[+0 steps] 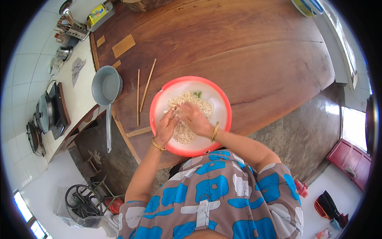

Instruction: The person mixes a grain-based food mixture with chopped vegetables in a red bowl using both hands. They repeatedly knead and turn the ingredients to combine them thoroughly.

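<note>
A white enamel basin (219, 112) with a red rim sits near the edge of the wooden table. Inside it lies a pale, crumbly, dough-like mixture (191, 98), heaped on the far side and the near side. A small green piece (197, 94), perhaps a leaf, shows at the far edge of the heap. My left hand (167, 127) and my right hand (195, 118) meet above the mixture, palms turned toward each other. Pale residue clings to the fingers, and the right hand is slightly blurred. What lies between the palms is mostly hidden.
Left of the basin, two chopsticks (138, 97) lie on the wooden table (253, 68). A grey long-handled saucepan (104, 85) straddles the gap to the white counter (80, 89). An induction cooker (61, 119), a utensil holder (78, 30) and a cloth (77, 68) are along that counter.
</note>
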`<state>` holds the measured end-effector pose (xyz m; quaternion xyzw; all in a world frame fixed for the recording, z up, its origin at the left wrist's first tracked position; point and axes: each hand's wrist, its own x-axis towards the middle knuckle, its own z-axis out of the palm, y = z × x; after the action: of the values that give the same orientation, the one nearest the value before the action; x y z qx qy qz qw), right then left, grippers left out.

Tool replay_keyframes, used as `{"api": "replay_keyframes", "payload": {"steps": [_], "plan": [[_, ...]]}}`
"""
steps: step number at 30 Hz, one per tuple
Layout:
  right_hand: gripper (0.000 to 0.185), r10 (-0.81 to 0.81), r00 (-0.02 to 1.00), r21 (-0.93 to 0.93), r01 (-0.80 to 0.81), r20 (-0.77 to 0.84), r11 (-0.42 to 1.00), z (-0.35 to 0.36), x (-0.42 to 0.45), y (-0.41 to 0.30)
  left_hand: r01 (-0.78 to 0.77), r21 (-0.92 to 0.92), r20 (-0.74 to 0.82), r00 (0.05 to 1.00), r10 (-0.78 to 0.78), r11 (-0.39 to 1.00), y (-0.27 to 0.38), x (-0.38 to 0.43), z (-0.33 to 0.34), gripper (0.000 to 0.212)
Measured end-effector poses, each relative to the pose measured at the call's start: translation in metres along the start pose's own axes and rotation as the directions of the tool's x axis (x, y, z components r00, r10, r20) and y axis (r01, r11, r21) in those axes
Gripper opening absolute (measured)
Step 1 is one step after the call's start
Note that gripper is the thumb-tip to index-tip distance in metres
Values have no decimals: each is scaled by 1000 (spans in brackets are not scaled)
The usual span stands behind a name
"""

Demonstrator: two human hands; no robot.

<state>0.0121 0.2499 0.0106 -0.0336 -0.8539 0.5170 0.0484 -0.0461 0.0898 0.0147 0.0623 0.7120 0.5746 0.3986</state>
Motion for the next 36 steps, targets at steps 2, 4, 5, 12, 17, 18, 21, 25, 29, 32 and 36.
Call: {"api": "replay_keyframes", "payload": {"steps": [2, 4, 5, 12, 17, 18, 21, 25, 29, 32, 36], "plan": [[28, -119, 989, -299, 140, 87, 944, -16, 24, 18, -196, 533, 67, 979, 190, 823, 16, 11, -8, 49], [26, -146, 945, -508, 282, 292, 814, -25, 41, 22, -374, 728, 133, 899, 417, 575, 16, 29, -5, 58], [28, -109, 896, -563, 361, 431, 744, -29, 48, 20, -382, 769, 185, 901, 393, 513, 11, 32, -3, 62], [28, 46, 913, -553, 205, 406, 807, -45, -18, 32, -366, 899, 324, 926, 195, 240, -3, -22, 23, 95], [49, 181, 899, -558, 81, 399, 826, -42, -41, 7, -303, 928, 275, 950, 150, 217, -7, -33, 32, 90], [56, 191, 899, -584, 85, 395, 807, -32, -45, 9, -266, 940, 235, 959, 162, 213, -23, -28, 38, 86], [62, 281, 903, -528, -73, 324, 846, -4, -48, 14, -194, 946, 148, 971, 187, 259, -59, -8, 54, 74], [57, 308, 951, -99, -304, 23, 947, 13, -55, 35, -308, 727, 106, 934, 342, 614, -63, -1, 42, 68], [57, 554, 787, 584, -592, 271, 556, -6, -34, 11, 81, -557, -16, 994, -108, 827, -23, -15, 53, 65], [62, 513, 844, 591, -497, 157, 636, 14, -38, -8, 52, -667, -84, 986, -144, 743, -13, -13, 61, 56], [71, 288, 943, 222, -249, -164, 943, 56, -48, -19, -67, -569, -129, 992, -8, 820, -48, 2, 56, 50]]}}
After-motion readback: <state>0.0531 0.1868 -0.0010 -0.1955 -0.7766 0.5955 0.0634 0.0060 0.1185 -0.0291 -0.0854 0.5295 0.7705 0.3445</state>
